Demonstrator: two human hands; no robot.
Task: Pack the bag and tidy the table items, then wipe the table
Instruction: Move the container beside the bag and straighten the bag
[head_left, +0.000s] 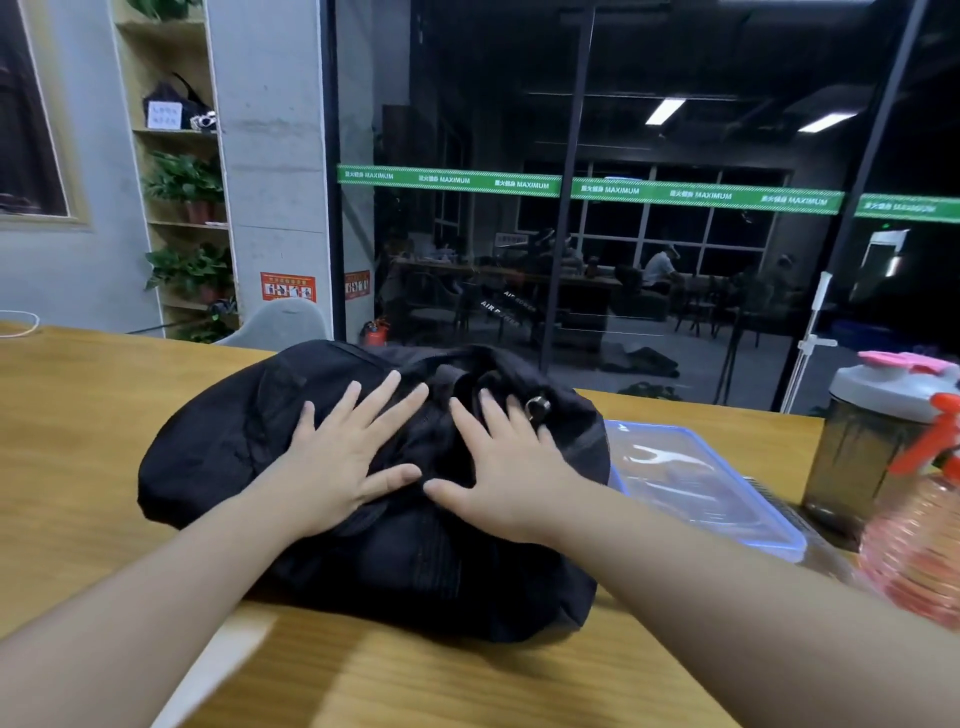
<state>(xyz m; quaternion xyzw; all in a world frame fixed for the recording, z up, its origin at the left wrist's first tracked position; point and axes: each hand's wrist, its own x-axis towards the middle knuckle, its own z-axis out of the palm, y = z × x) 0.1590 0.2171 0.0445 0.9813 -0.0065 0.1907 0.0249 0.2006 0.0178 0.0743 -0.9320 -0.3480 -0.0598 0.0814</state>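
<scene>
At the frame's centre, the left hand (340, 470) and right hand (506, 475) lie flat with fingers spread, pressing on the black bag (218, 447), gripping nothing. The bag sits mid-bench (78, 415); it looks soft and light, best lifted by its sides. Right of it lie a clear blue-rimmed box (696, 483), a pink bottle (914, 545) and a shaker (872, 441). The left bench offers room.

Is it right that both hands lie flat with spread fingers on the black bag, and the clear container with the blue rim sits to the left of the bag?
Not quite. In the head view the left hand and right hand do lie flat on the black bag, but the clear container sits to the bag's right.
</scene>
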